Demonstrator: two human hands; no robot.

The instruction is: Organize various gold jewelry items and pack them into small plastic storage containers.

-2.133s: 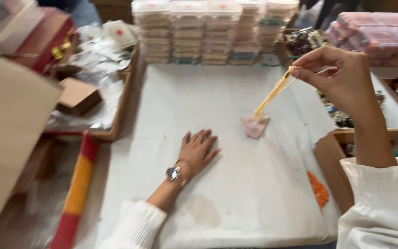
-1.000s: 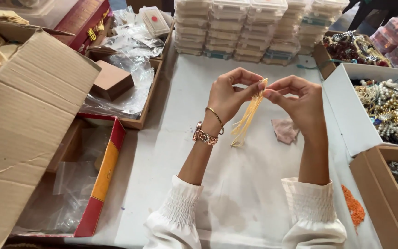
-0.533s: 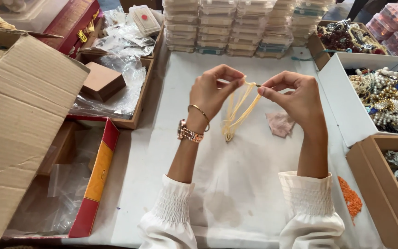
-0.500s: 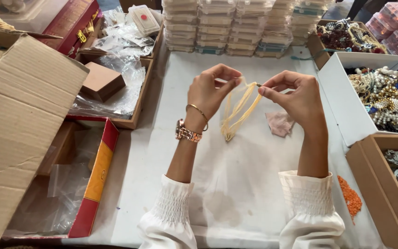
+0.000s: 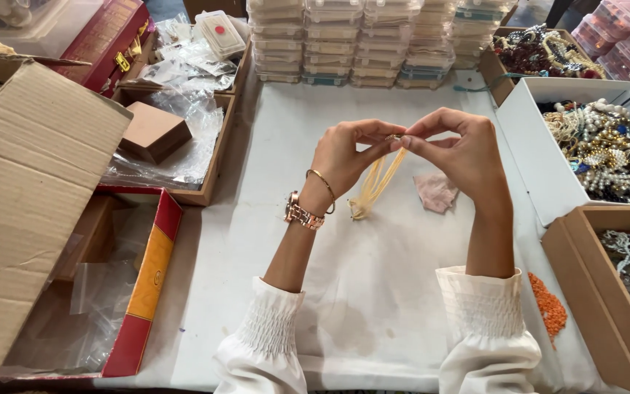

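Near edge: two white gathered sleeves at the bottom of the view. An orange bead heap (image 5: 548,305) lies on the white-covered counter (image 5: 373,292) just right of the right sleeve. Near left: a large brown cardboard flap (image 5: 23,211) and a red-and-yellow box (image 5: 147,281) with clear plastic bags inside.

Middle: left hand (image 5: 344,157), wearing a gold bangle and a rose-gold watch, and right hand (image 5: 461,149) are raised above the counter centre, fingertips meeting. Each hand's grip is narrow, thumb and forefinger pinched on the top of a bundle of pale yellow strands (image 5: 375,186). The bundle is thin, made of several fine cream-gold strands hanging side by side, gathered at the lower end, which touches or hangs just above the counter; which, cannot be told. A crumpled pink scrap (image 5: 437,192) lies on the counter just right of the strands.

Right: open boxes of mixed bead jewellery (image 5: 607,149).

Far: stacked clear plastic containers (image 5: 359,40) along the counter's far edge; far left, a tray with a small brown box (image 5: 156,131) on clear wrappers.
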